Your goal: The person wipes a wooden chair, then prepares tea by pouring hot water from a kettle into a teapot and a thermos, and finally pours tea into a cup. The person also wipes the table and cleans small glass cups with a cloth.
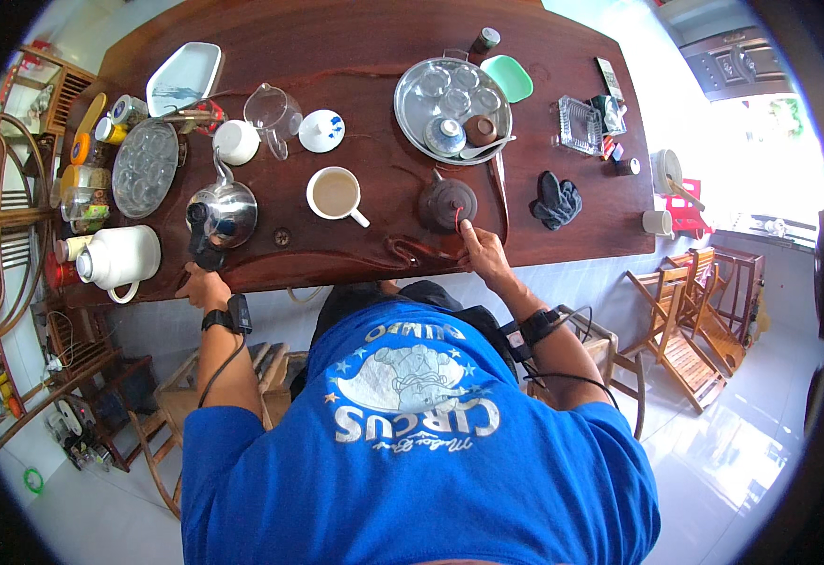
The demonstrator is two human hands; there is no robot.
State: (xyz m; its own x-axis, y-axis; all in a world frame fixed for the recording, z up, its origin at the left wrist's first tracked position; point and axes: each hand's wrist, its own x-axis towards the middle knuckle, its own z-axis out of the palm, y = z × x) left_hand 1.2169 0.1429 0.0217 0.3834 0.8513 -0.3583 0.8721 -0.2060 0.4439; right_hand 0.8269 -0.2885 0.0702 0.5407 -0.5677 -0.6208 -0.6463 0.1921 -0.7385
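My right hand [486,253] is at the near side of a dark brown clay teapot [446,203], thumb and fingers closed at its handle beside a red cord. The teapot's spout points away from me. By the table's front edge is my left hand [205,285], just below the black handle of a stainless steel kettle [232,212]; whether its fingers grip the handle or rest on the edge is unclear. Between the two vessels stands a white cup [335,194] of cloudy, pale brown liquid. Beyond it lie a white lid [321,131] with blue decoration and a glass pitcher [271,113].
A round metal tray [412,131] holds several glass cups, a patterned bowl and a brown cup. A dark cloth [557,200] and a glass dish [581,126] are to the right. On the left are a white jug [126,258], jars and another cup tray [145,168].
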